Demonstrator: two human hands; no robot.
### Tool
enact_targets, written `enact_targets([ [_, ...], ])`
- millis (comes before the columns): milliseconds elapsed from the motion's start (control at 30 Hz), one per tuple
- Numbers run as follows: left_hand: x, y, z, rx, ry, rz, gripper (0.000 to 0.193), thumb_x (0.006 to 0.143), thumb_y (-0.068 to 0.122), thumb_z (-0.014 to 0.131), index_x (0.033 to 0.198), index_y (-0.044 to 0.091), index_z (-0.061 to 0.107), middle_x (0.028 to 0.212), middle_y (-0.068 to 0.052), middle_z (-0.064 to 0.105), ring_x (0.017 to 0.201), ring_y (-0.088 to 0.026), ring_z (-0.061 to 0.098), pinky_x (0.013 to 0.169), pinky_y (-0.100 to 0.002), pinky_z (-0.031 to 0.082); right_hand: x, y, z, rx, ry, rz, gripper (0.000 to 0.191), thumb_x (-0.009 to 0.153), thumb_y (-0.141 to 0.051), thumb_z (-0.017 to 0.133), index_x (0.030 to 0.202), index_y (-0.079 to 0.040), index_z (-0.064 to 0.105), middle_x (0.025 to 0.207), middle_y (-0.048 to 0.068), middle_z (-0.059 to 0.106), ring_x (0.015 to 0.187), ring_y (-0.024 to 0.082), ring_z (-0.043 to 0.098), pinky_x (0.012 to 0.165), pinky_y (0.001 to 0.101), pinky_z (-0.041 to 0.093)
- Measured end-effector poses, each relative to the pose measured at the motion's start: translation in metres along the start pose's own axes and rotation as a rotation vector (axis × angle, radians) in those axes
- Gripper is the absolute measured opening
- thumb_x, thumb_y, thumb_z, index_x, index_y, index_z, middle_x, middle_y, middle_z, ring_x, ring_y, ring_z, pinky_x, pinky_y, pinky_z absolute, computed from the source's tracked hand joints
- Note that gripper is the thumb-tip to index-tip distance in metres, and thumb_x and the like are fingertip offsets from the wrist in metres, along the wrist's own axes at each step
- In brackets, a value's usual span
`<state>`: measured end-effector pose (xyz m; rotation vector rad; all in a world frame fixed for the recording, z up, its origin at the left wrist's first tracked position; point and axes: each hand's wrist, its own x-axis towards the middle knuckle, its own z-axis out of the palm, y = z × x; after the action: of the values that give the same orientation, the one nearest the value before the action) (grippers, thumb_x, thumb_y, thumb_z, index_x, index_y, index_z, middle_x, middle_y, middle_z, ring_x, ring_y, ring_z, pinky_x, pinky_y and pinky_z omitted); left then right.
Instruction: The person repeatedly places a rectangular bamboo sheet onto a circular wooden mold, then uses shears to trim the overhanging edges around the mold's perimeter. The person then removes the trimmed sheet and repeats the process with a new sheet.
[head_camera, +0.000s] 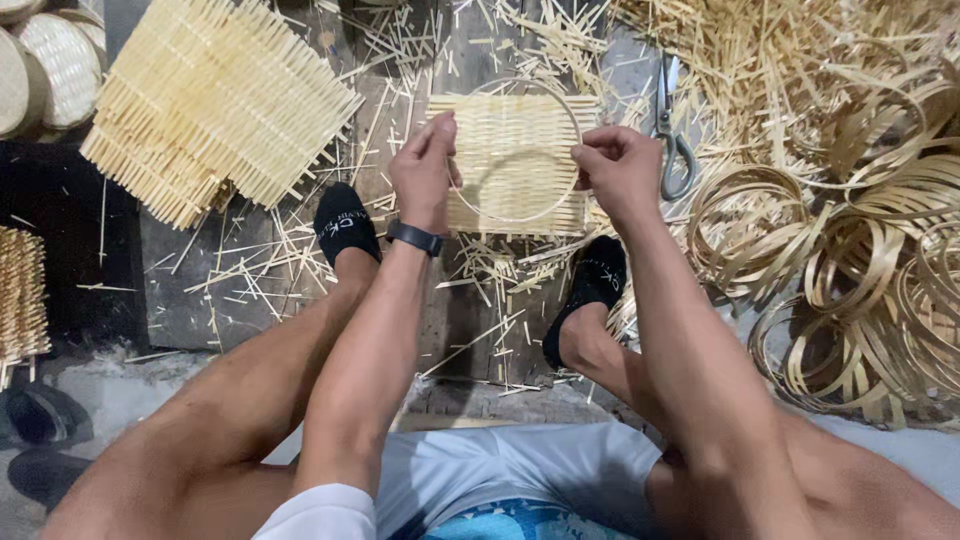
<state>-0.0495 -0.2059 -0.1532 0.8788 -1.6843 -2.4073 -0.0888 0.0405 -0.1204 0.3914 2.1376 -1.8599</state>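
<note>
Both hands pinch the pale square woven bamboo mat (515, 165) with its thin hoop, left hand (424, 165) and right hand (615, 165) clamped on opposite edges, just left of the steel scissors (672, 130). Looks light, springy and snappable, so I'd hold the rim.

A woven mat (515, 160) with a hoop (520, 150) on it sits between stacked mats (215, 95) left and scissors (672, 130) right, coiled strips (860, 270) farther right, apparently on the floor (180, 300).

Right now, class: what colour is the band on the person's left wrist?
Black. The wristband sits just below the left hand, clearest in the head view.
</note>
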Motion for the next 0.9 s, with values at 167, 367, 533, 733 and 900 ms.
enact_targets([
  [167, 0.031, -0.051, -0.028, 0.948, 0.088, 0.518, 0.025, 0.08, 0.018, 0.082, 0.103, 0.008, 0.082, 0.084, -0.014, 0.073, 0.073, -0.025, 0.069, 0.069, -0.036, 0.054, 0.02, 0.043, 0.023, -0.434, 0.132, -0.165, 0.016, 0.079, -0.006, 0.08, 0.093, 0.0, 0.079, 0.078, 0.011, 0.076, 0.069, 0.017, 0.072, 0.067, 0.0307, 0.059],
  [367, 0.048, -0.064, -0.041, 0.889, 0.068, 0.236, 0.022, 0.074, 0.012, 0.086, 0.095, 0.008, 0.081, 0.081, -0.012, 0.077, 0.074, -0.023, 0.074, 0.069, -0.034, 0.056, 0.023, 0.062, 0.026, -0.514, 0.165, -0.169, 0.02, 0.081, -0.014, 0.081, 0.099, -0.005, 0.08, 0.085, 0.011, 0.078, 0.076, 0.021, 0.075, 0.076, 0.0329, 0.059],
  [533, 0.047, -0.058, -0.033, 0.769, 0.149, 0.103, 0.03, 0.064, 0.006, 0.088, 0.092, 0.006, 0.08, 0.078, -0.008, 0.078, 0.068, -0.016, 0.074, 0.065, -0.029, 0.06, 0.022, 0.065, 0.026, -0.577, 0.204, -0.228, 0.016, 0.084, -0.014, 0.08, 0.098, -0.006, 0.081, 0.082, 0.013, 0.077, 0.074, 0.023, 0.075, 0.075, 0.0348, 0.058],
  [733, 0.041, -0.05, -0.028, 0.691, 0.114, 0.06, 0.018, 0.066, 0.001, 0.086, 0.084, 0.004, 0.081, 0.077, -0.005, 0.08, 0.069, -0.014, 0.075, 0.069, -0.028, 0.061, 0.019, 0.061, 0.022, -0.571, 0.197, -0.251, 0.013, 0.087, -0.017, 0.081, 0.095, -0.006, 0.081, 0.081, 0.013, 0.076, 0.073, 0.024, 0.075, 0.073, 0.036, 0.057],
  [900, 0.039, -0.042, -0.037, 0.725, 0.078, -0.016, 0.022, 0.064, 0.005, 0.091, 0.084, 0.005, 0.082, 0.078, -0.005, 0.079, 0.069, -0.013, 0.074, 0.067, -0.027, 0.06, 0.015, 0.052, 0.025, -0.566, 0.182, -0.267, 0.015, 0.084, -0.017, 0.083, 0.093, -0.006, 0.082, 0.079, 0.013, 0.077, 0.07, 0.023, 0.075, 0.072, 0.0347, 0.058],
])
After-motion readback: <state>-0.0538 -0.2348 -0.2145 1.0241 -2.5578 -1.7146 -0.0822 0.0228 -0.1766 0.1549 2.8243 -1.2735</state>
